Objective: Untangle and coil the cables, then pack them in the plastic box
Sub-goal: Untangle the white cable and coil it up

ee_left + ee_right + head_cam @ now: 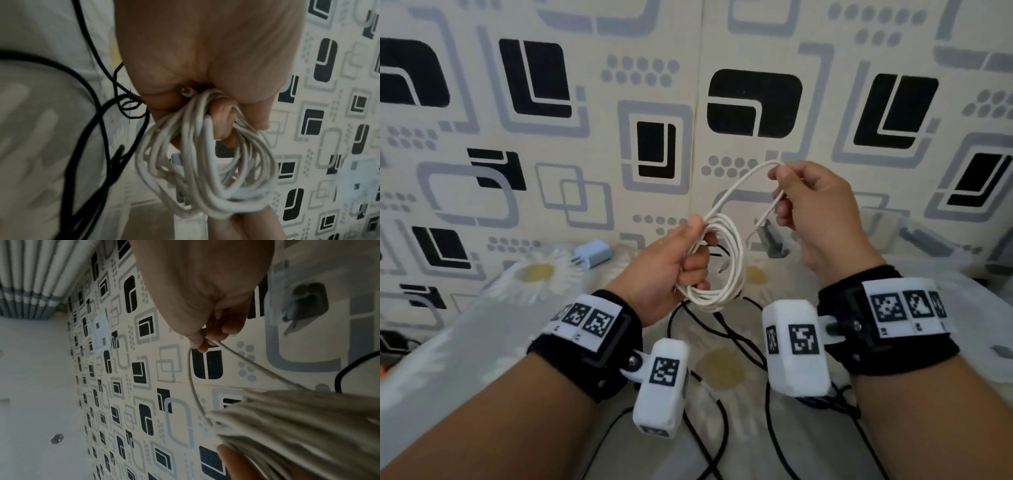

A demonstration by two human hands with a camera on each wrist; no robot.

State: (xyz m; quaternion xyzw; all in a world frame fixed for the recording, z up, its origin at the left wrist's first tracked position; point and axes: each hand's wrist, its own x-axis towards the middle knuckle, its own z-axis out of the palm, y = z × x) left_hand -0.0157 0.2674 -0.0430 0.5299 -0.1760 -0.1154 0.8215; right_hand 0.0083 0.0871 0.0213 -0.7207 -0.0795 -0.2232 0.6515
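Note:
My left hand [681,253] grips a white cable [726,260] wound into several loops, held in the air above the bed; the left wrist view shows the same coil [205,170] hanging from the curled fingers [224,120]. My right hand [815,212] is up and to the right, pinching the cable's loose last stretch near its end, so a wide loop [739,185] arcs from the coil to the fingertips [197,344]. Black cables [722,342] lie tangled on the bedding under both wrists. A clear plastic box [914,233] stands at the right by the wall.
A pale blue charger plug [594,255] lies on the daisy-print bedding [541,274] at the back left. A patterned wall [585,120] rises close behind. A grey clip [774,243] of the box shows beside my right hand.

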